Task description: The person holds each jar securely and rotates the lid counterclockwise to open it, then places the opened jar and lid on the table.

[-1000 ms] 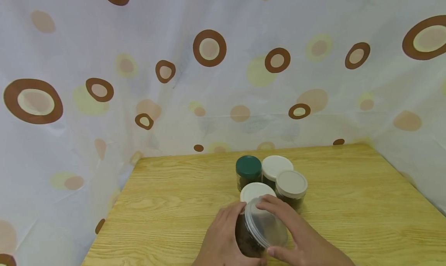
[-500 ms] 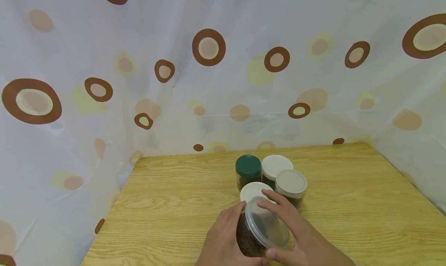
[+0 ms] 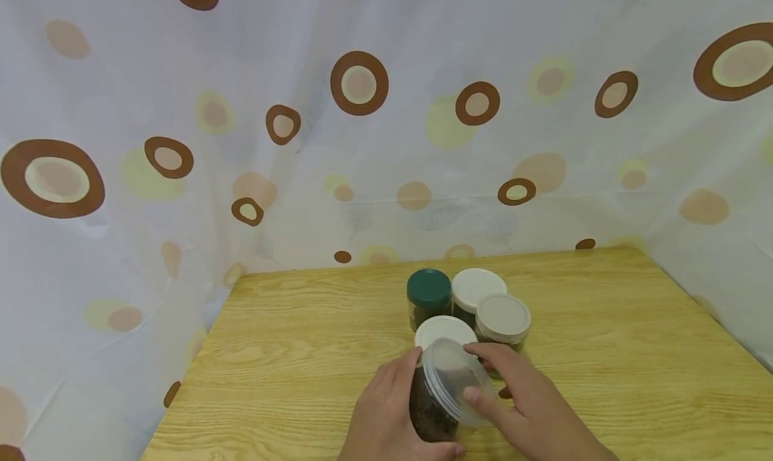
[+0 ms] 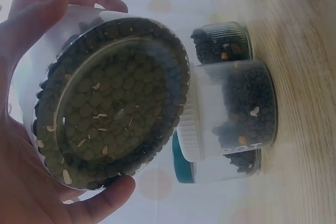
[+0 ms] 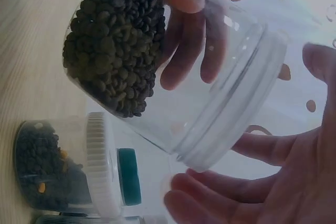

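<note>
A clear jar (image 3: 430, 411) partly filled with dark round pellets leans to the right, off the table. My left hand (image 3: 386, 411) grips its body, fingers behind and thumb in front. The jar's translucent screw lid (image 3: 454, 374) is on its mouth. Beside that lid is my right hand (image 3: 531, 404), its fingers spread loosely. In the right wrist view the right hand (image 5: 268, 177) has its thumb apart from the lid (image 5: 236, 103) and fingers close under the edge; whether a fingertip touches is unclear. The left wrist view shows the pellets through the jar's base (image 4: 113, 103).
Several lidded jars stand just beyond: one with a green lid (image 3: 429, 286), a white-lidded jar (image 3: 479, 288), a beige-lidded jar (image 3: 503, 317) and a nearer white-lidded jar (image 3: 445, 331). A spotted curtain (image 3: 417, 132) encloses the wooden table (image 3: 290, 353) at the back and sides.
My right hand has come off the lid's rim; its fingers have shifted rightward and its thumb has risen in front of the lid. The left hand still holds the jar tilted, nearly in place.
</note>
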{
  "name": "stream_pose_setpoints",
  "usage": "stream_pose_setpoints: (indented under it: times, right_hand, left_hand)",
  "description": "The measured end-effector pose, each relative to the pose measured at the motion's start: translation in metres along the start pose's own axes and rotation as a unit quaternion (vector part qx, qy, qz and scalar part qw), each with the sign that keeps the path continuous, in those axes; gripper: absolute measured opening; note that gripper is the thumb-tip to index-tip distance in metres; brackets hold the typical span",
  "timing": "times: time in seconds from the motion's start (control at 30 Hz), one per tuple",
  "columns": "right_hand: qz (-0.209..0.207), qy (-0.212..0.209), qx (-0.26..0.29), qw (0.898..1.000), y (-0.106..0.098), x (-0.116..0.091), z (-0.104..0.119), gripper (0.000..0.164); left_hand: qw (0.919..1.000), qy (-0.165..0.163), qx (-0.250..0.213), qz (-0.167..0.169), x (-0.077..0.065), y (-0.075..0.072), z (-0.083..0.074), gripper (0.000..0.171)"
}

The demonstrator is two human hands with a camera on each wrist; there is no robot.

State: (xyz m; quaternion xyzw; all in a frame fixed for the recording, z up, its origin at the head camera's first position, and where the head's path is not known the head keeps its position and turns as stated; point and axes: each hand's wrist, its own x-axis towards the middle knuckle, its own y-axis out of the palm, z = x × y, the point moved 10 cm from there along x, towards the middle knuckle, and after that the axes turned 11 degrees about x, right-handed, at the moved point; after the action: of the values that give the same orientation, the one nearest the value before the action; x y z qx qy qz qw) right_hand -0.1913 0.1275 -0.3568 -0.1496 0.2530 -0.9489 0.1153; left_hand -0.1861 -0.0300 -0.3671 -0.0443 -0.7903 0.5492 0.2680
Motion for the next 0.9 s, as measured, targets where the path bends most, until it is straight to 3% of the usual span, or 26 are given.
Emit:
stream_pose_setpoints:
  times: [0.3, 0.47, 0.57, 0.67, 0.77, 0.9]
  right_hand:
    - [-0.003, 0.027, -0.07, 0.997, 0.002, 0.002, -0.004, 0.056]
    - [0.006, 0.042, -0.04, 0.998, 0.006, 0.001, -0.007, 0.058]
    - [0.016, 0.001, -0.016, 1.0, 0.007, 0.001, -0.002, 0.058]
    - [0.024, -0.071, -0.019, 0.997, 0.008, -0.001, 0.008, 0.062]
    - [0.032, -0.146, -0.041, 0.988, 0.009, -0.004, 0.018, 0.072]
    - [0.045, -0.198, -0.055, 0.978, 0.012, -0.009, 0.022, 0.077]
  left_hand:
    - [0.9961, 0.035, 0.056, -0.059, -0.002, -0.005, -0.006, 0.11]
    - [0.9915, 0.048, 0.083, -0.089, -0.004, -0.008, -0.008, 0.109]
    - [0.9889, 0.055, 0.088, -0.106, -0.005, -0.01, -0.008, 0.111]
    - [0.9882, 0.063, 0.076, -0.117, -0.006, -0.01, -0.008, 0.111]
    - [0.9886, 0.07, 0.057, -0.12, -0.006, -0.011, -0.008, 0.111]
    - [0.9881, 0.078, 0.053, -0.122, -0.006, -0.012, -0.008, 0.111]
